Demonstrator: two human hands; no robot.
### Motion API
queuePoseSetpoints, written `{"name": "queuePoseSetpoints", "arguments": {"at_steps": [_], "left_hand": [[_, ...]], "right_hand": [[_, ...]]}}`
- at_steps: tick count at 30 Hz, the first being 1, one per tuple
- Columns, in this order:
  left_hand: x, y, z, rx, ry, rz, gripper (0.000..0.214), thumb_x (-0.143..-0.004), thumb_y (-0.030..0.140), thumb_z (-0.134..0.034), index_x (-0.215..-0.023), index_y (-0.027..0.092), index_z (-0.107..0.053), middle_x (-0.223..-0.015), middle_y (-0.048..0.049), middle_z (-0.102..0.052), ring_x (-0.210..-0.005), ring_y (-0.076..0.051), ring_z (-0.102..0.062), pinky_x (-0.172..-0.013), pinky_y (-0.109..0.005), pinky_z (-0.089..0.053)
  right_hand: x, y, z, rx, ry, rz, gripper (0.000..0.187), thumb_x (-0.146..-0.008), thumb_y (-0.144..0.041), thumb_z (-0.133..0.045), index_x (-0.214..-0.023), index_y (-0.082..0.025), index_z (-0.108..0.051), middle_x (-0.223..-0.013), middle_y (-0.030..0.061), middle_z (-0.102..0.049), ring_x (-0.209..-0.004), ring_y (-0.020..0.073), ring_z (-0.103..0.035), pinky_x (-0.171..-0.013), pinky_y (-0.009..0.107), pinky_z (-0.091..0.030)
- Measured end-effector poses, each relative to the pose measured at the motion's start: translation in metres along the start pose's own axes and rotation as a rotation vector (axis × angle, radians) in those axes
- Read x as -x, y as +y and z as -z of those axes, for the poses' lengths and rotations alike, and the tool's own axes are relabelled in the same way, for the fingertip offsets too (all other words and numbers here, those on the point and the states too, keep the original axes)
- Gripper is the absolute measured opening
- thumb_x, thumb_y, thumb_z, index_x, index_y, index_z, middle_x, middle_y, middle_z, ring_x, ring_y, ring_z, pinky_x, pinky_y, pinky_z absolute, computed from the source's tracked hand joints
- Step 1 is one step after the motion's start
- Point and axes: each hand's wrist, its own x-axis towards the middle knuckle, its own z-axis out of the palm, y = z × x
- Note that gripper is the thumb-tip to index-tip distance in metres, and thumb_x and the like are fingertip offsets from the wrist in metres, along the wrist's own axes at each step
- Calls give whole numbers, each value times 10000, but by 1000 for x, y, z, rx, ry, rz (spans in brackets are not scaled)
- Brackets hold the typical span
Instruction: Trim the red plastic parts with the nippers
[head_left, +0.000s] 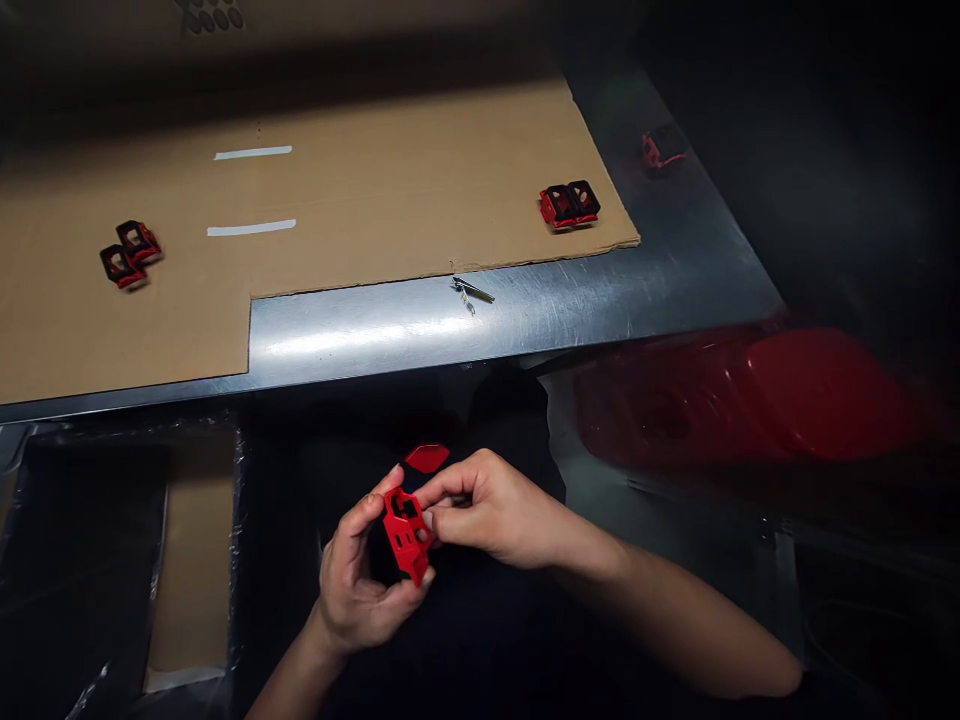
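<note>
My left hand (364, 580) is closed around the edges of a small red plastic part (407, 538) with cut-out openings. It holds the part tilted, over my lap and below the table edge. My right hand (476, 510) is closed, with thumb and forefinger pinched at the part's right side. Whether a smaller piece sits between those fingertips is hidden. Just beyond both hands is a flat red piece (427, 458) with angled corners; what it rests on is too dark to tell.
Cardboard (390, 200) covers much of the metal table (360, 330). On it are black-and-red parts at left (131, 254) and right (570, 205). Another red-and-black part (663, 148) lies on bare metal. Small metal tools (472, 292) lie near the front edge. A red container (750, 395) stands at right.
</note>
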Motion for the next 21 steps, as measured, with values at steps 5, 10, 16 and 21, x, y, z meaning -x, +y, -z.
{"name": "queuePoseSetpoints", "arguments": {"at_steps": [5, 10, 16, 21], "left_hand": [[-3, 6, 0, 30, 22, 49, 786, -776, 169, -818, -1455, 222, -427, -1477, -208, -532, -1332, -336, -566, -1033, -462, -563], [-3, 1, -1, -34, 28, -2, 807, -751, 176, -835, -1452, 226, -437, -1474, -192, -541, -1358, -356, -532, -1032, -493, -565], [-3, -2, 3, -165, -17, -93, 859, -738, 158, -837, -1481, 224, -411, -1465, -184, -552, -1347, -350, -549, -1031, -513, -561], [-3, -1, 3, -128, -19, -92, 872, -743, 171, -838, -1491, 207, -390, -1470, -200, -542, -1361, -350, -535, -1036, -514, -554]], "right_hand": [[-2, 2, -1, -196, -28, -11, 255, -795, -271, -661, -942, -121, -804, -767, 48, -730, -692, 137, -652, -723, 276, -527], [-2, 4, 0, 0, 45, -21, 237, -766, -236, -703, -953, -131, -805, -605, -21, -632, -525, 64, -473, -514, 185, -369], [0, 2, 3, 99, 52, 27, 212, -775, -215, -685, -933, -156, -814, -587, -42, -588, -526, 63, -426, -500, 187, -332], [-1, 1, 4, -59, -15, 17, 251, -794, -212, -626, -945, -134, -811, -721, 23, -713, -638, 113, -604, -647, 228, -485]]}}
